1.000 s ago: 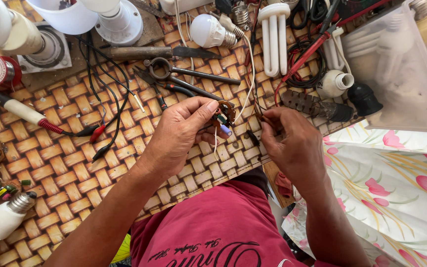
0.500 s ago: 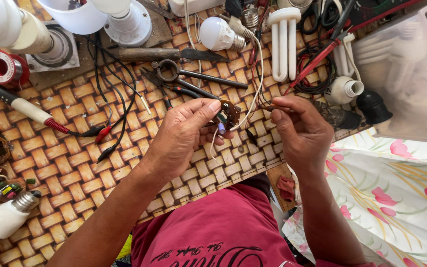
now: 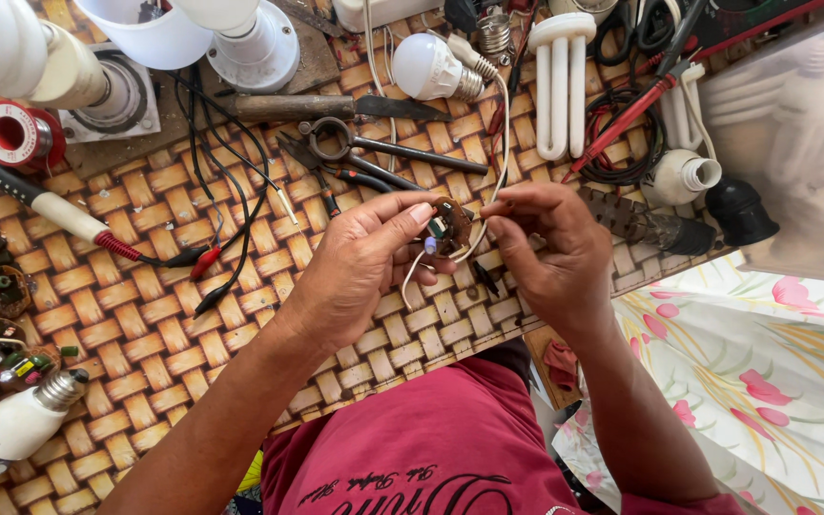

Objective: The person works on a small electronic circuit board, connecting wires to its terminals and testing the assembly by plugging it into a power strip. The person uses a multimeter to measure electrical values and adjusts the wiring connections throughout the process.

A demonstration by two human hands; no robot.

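**Small circuit board held up between two hands over a crowded woven mat**

Head view: The left hand (image 3: 360, 262) pinches a small round circuit board (image 3: 448, 227) between thumb and fingertips, lifting it clear of the woven mat (image 3: 145, 334), seemingly so that both faces can be reached. The right hand (image 3: 550, 253) meets it from the other side, fingers closed in a fine pinch at the board's edge, apparently on a thin white wire (image 3: 501, 143) that runs up toward the far edge of the mat. What exactly sits between those fingertips is too small to tell. The board hangs above the middle of the mat, toward its near edge.

Tools crowd the far half: pliers (image 3: 374, 153) and a dark-handled knife (image 3: 336, 105) lie just beyond the hands, with a white round bulb (image 3: 426, 67) and a tube lamp (image 3: 565, 81) nearer the far edge. A red-tipped probe (image 3: 59, 210) and its black leads lie toward the left edge, beside a red solder spool (image 3: 16, 133). A bulb base (image 3: 21, 424) rests at the near left corner. Bare weave shows under the left forearm, the only open room. The right edge gives way to a floral cloth (image 3: 765, 362).
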